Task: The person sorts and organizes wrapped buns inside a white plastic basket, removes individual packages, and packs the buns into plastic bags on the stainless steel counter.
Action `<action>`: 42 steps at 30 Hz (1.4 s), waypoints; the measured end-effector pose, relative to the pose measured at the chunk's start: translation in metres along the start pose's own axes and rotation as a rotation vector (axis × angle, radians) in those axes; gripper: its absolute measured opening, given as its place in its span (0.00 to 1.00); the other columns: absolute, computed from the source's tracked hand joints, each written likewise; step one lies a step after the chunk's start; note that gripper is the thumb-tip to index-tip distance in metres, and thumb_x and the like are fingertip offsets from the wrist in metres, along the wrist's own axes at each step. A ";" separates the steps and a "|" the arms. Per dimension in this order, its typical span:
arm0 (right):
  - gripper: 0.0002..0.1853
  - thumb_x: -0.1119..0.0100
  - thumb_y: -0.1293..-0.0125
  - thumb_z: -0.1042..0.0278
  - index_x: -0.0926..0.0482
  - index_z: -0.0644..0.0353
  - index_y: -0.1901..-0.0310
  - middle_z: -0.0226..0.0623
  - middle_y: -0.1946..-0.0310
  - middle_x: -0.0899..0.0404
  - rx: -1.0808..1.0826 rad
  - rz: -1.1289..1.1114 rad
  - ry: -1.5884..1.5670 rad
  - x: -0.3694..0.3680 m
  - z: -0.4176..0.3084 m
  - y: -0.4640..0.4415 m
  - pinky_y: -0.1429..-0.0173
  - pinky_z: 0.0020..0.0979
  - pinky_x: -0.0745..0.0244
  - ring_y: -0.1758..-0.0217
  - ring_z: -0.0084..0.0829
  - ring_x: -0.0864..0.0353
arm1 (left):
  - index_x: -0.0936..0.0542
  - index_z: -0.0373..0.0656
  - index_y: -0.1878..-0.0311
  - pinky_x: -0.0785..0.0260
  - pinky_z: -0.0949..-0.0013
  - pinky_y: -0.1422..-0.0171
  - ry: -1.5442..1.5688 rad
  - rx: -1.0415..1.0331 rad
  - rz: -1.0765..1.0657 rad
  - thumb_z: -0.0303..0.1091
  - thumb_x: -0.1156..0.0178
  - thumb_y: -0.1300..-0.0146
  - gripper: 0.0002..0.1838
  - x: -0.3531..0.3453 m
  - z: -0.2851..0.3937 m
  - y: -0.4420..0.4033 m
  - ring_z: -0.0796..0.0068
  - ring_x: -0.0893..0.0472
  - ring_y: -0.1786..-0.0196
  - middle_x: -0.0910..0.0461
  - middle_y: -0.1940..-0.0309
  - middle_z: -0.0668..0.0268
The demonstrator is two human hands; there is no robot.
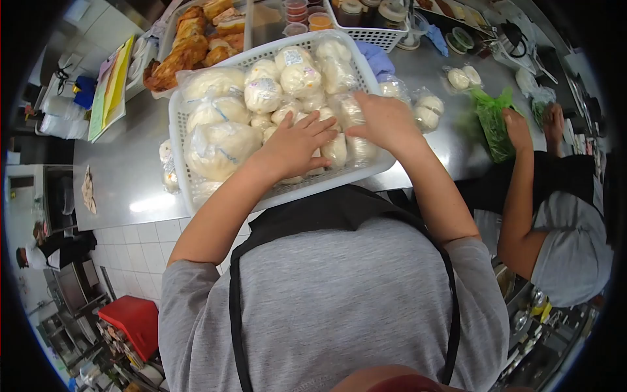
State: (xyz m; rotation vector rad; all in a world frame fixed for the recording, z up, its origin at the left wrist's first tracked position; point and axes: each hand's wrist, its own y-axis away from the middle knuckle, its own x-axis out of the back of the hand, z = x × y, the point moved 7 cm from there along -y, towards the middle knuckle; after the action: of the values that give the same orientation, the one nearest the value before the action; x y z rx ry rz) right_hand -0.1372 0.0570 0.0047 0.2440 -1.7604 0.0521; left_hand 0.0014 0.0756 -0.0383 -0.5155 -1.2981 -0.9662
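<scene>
In the perforated plastic basket, fingers spread over rounded, film-wrapped balls.

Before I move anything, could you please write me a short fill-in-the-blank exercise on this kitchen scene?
The left hand lies over plastic-wrapped balls in a basket whose colour is ____.
The wearer's hand nearer to the co-worker is the ____ one.
The co-worker's hand grips a plastic bag coloured ____.
The wearer's apron, worn over a grey shirt, is ____.

Missing words: white; right; green; black.
</scene>
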 end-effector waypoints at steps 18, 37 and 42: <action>0.34 0.30 0.50 0.44 0.26 0.52 0.43 0.46 0.48 0.25 -0.505 0.672 -0.388 0.006 0.339 -0.034 0.44 0.36 0.30 0.45 0.40 0.27 | 0.26 0.45 0.42 0.36 0.61 0.34 0.442 0.165 0.311 0.33 0.37 0.42 0.23 0.060 -0.001 0.063 0.56 0.31 0.37 0.32 0.36 0.59; 0.06 0.33 0.45 0.65 0.16 0.48 0.65 0.35 0.36 0.33 -0.304 0.594 -0.231 -0.059 0.304 0.059 0.29 0.41 0.45 0.31 0.47 0.40 | 0.23 0.54 0.46 0.35 0.58 0.42 0.171 -0.001 0.170 0.40 0.34 0.47 0.23 0.020 0.027 -0.006 0.62 0.29 0.42 0.28 0.47 0.65; 0.05 0.39 0.38 0.72 0.20 0.64 0.62 0.46 0.36 0.33 -0.418 0.918 -1.278 -0.051 0.305 0.106 0.37 0.33 0.34 0.38 0.33 0.31 | 0.22 0.56 0.50 0.35 0.58 0.40 0.055 -0.081 0.078 0.38 0.34 0.47 0.19 0.012 0.033 -0.014 0.65 0.32 0.39 0.31 0.44 0.67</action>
State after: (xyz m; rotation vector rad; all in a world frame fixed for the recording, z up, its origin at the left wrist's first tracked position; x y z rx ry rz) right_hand -0.4426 0.1159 -0.0969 -1.0861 -2.9303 0.2179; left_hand -0.0286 0.0907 -0.0214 -0.5939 -1.1854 -0.9649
